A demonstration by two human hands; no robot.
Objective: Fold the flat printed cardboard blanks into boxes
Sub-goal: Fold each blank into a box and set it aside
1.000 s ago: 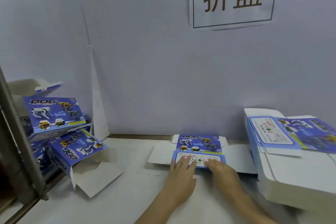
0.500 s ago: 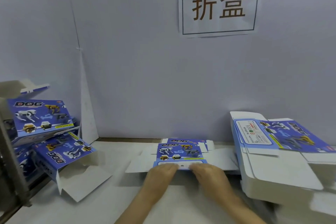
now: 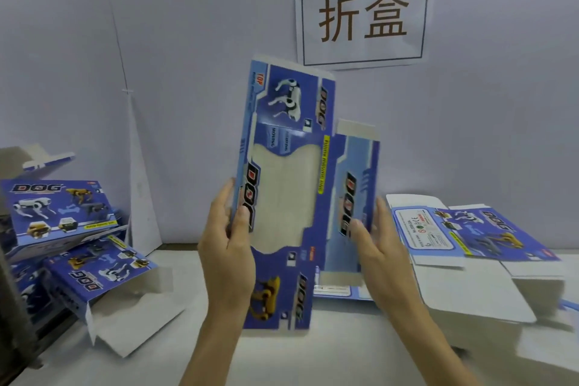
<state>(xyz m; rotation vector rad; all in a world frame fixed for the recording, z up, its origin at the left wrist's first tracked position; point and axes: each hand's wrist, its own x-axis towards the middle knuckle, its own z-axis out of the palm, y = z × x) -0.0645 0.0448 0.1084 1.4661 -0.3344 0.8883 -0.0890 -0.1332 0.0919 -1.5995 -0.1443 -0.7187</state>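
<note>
The left hand (image 3: 227,247) pinches the upright DOG box blank (image 3: 289,106) at its left edge — thumb in front, fingers behind; the right hand (image 3: 379,249) pinches the right panel likewise.

left hand (image 3: 227,247), right hand (image 3: 380,255) aloft, pinching

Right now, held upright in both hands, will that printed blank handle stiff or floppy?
The printed blank seems fairly stiff: it stands tall above the left hand and right hand without drooping. It likely hinges at its creases; the right panel angles away.
</note>
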